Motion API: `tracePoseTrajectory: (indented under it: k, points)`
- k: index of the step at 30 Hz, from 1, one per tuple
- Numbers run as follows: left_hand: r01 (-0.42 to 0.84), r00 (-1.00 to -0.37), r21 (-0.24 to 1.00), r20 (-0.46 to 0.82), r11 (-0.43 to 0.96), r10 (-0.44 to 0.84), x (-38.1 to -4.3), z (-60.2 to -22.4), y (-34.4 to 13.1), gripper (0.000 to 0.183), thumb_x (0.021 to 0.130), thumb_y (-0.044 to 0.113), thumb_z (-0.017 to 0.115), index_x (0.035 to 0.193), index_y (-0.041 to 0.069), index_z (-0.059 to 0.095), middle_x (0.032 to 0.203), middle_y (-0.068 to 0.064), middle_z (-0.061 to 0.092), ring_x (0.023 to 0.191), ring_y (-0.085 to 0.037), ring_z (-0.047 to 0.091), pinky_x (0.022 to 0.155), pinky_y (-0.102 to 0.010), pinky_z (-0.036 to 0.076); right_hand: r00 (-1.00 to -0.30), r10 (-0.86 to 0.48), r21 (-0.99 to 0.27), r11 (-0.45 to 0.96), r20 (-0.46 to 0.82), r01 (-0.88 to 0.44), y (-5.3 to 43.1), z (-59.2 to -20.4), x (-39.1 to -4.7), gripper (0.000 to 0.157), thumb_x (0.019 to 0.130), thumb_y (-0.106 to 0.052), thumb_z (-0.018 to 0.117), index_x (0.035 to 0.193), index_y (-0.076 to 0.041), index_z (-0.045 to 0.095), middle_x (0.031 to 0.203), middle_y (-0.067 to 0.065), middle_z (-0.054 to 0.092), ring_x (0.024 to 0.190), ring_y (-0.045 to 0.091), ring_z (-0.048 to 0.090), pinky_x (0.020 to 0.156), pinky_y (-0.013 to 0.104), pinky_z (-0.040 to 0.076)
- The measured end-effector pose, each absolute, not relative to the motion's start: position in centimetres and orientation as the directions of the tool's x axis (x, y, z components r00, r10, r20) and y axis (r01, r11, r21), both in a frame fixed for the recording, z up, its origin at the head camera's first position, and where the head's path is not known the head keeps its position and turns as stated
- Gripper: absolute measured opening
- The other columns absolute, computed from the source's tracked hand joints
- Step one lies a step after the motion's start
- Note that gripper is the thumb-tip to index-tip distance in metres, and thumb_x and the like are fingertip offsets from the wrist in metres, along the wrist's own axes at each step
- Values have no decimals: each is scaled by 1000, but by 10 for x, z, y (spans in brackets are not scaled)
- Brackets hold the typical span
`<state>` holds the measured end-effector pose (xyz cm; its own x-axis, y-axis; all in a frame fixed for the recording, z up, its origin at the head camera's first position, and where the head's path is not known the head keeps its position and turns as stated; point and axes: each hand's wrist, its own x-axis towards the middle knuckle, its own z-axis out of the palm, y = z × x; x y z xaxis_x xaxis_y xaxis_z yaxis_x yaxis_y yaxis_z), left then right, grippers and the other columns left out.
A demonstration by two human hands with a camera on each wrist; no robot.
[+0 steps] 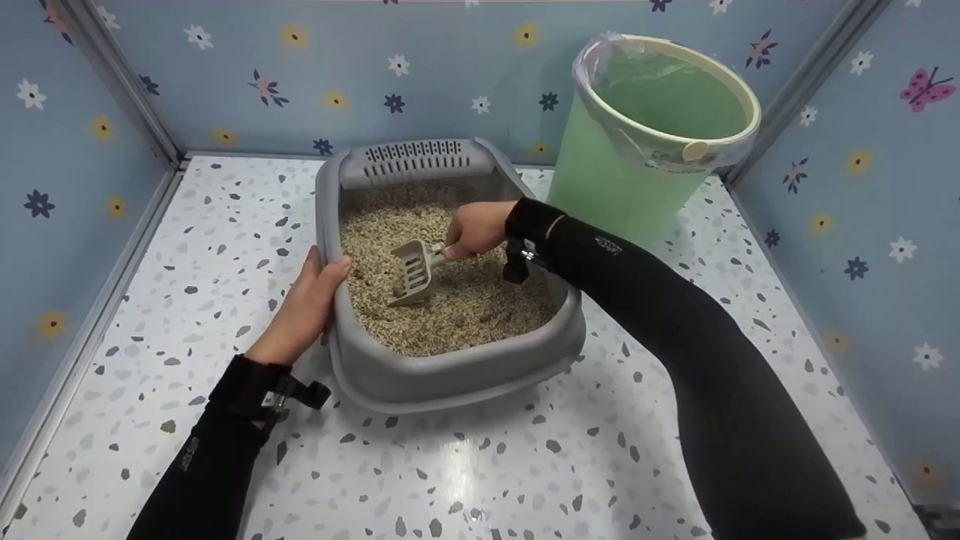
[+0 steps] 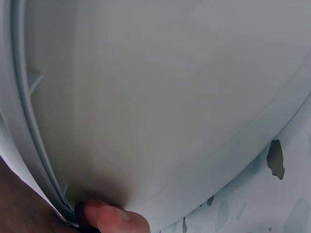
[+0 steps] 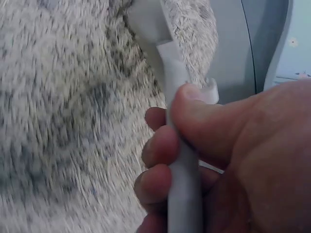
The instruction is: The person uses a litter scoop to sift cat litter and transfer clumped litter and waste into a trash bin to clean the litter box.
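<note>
A grey litter box (image 1: 457, 375) stands on the floor, holding tan pellet litter (image 1: 487, 311). My left hand (image 1: 304, 304) grips its left rim, thumb over the top edge. In the left wrist view, fingertips (image 2: 114, 219) curl under the rim against the outer wall. Over the box, my right hand (image 1: 480, 227) holds a slotted litter scoop (image 1: 410, 250) by its handle. Thumb and fingers wrap around that handle (image 3: 183, 189) in the right wrist view. The scoop's blade is tilted, with its front edge down at the litter surface.
A pale green bin (image 1: 611, 180) with a clear liner stands behind the box on the right. Flower-patterned panels (image 1: 442, 67) enclose the back and both sides. The speckled white floor (image 1: 525, 465) extends in front of the box.
</note>
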<state>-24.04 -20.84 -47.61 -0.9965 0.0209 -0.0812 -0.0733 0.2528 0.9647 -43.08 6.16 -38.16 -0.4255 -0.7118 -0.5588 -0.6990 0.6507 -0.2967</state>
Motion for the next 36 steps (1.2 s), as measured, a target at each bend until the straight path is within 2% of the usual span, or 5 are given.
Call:
tracePoseTrajectory:
  k: [2, 18, 21, 28, 36]
  points:
    - [-79, -996, 963, -88, 257, 21, -241, -477, -208, 101, 113, 64, 41, 174, 10, -19, 183, -13, -18, 169, -26, -13, 136, -46, -6, -416, -728, -327, 641, -545, -694, 58, -386, -430, 42, 121, -33, 54, 94, -5, 71, 79, 1, 52, 69, 16, 37, 76, 34, 33]
    - [-73, -997, 959, -81, 275, 17, -241, -477, -208, 101, 113, 67, 42, 176, 11, -14, 184, -17, -11, 170, -38, -1, 137, -57, 5, -430, -780, -378, 606, -455, -700, 55, -397, -435, 40, 120, -30, 56, 93, -4, 71, 80, 0, 53, 70, 15, 38, 74, 31, 33]
    - [-58, -998, 964, -65, 258, 17, -241, -477, -207, 98, 114, 64, 43, 178, 12, -10, 185, -18, -5, 170, -38, 5, 137, -57, 10, -421, -779, -388, 607, -465, -694, 55, -397, -435, 40, 120, -30, 55, 92, -6, 69, 80, 0, 52, 69, 15, 37, 75, 32, 33]
    - [-71, -997, 972, -77, 225, 18, -241, -478, -209, 98, 114, 59, 43, 175, 10, -17, 184, -13, -13, 169, -24, -7, 137, -43, -1, -392, -793, -407, 586, -466, -700, 55, -395, -434, 44, 122, -30, 51, 101, 2, 73, 81, 1, 53, 68, 16, 35, 77, 34, 33]
    - [-47, -999, 974, -51, 222, 14, -241, -478, -207, 95, 114, 58, 44, 178, 11, -9, 186, -14, -3, 170, -27, 2, 137, -46, 4, -411, -789, -400, 595, -456, -697, 55, -396, -435, 40, 121, -29, 53, 101, -2, 74, 84, 1, 56, 70, 15, 39, 75, 31, 33]
